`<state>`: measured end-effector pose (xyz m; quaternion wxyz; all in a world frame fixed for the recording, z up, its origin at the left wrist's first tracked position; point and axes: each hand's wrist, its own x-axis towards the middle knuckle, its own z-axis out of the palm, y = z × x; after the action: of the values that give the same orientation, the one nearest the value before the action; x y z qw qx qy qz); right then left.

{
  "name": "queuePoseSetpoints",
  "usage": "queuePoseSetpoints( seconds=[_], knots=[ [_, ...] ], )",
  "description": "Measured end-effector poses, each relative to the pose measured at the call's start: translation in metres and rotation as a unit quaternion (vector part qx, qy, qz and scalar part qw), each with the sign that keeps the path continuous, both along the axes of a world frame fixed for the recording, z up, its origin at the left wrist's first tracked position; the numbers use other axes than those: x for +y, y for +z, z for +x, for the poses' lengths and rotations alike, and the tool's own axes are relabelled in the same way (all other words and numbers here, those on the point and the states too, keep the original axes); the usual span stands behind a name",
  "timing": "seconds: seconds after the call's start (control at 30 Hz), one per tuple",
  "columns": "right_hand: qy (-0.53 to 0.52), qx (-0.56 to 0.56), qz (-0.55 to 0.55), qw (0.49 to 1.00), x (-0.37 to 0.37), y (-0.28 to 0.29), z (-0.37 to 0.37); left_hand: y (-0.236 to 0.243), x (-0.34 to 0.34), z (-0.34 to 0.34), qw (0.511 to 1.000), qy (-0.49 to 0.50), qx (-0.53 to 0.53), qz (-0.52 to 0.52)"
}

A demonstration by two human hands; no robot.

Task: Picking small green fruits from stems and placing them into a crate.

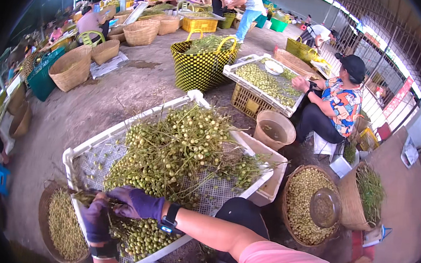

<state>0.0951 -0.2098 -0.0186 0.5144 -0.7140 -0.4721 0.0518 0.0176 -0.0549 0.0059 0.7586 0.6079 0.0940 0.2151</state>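
Note:
Both my hands wear purple gloves and work over the near left side of a white mesh tray [71, 162]. My left hand [96, 220] is closed around a bunch of thin brown-green stems [84, 198], which sticks out over the tray's left rim. Beside it, my right hand [136, 203] reaches across with bent fingers closed at the same stems; its fingertips are partly hidden. A heap of small round green fruit on stems [169, 140] fills the tray's middle. Loose green fruit [150, 239] lies below my hands at the near edge.
Left of the tray stands a basket of picked fruit [67, 226]. To the right, another fruit basket [285, 200] holds a clear bowl [325, 207]. A bucket [265, 136] stands beyond, near a seated co-worker [340, 105] at another tray. A yellow-black woven basket [195, 72] stands ahead.

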Motion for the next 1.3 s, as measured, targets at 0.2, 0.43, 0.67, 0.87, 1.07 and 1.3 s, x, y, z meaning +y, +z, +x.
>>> queuePoseSetpoints(
  seconds=[0.2,0.43,0.67,0.87,1.07,1.3],
  knots=[
    [-0.164,-0.226,-0.113,0.954,0.023,-0.009,-0.021,0.006,-0.012,-0.006,0.996,0.058,0.035,0.057],
    [-0.157,-0.237,-0.232,0.930,0.010,-0.025,-0.021,-0.011,-0.010,0.007,0.989,0.100,0.097,0.058],
    [-0.149,-0.231,-0.178,0.945,0.007,-0.015,-0.012,0.009,-0.013,-0.003,0.988,0.116,0.075,0.068],
    [-0.149,-0.214,-0.250,0.932,-0.004,-0.009,-0.006,0.008,-0.026,0.003,0.977,0.024,0.132,0.166],
    [-0.217,-0.184,-0.132,0.950,-0.015,-0.015,0.017,0.014,0.004,-0.002,0.992,0.021,0.107,0.064],
    [-0.023,-0.085,0.045,0.995,-0.003,-0.009,0.028,-0.006,0.023,0.004,0.928,-0.124,0.037,0.350]
  ],
)
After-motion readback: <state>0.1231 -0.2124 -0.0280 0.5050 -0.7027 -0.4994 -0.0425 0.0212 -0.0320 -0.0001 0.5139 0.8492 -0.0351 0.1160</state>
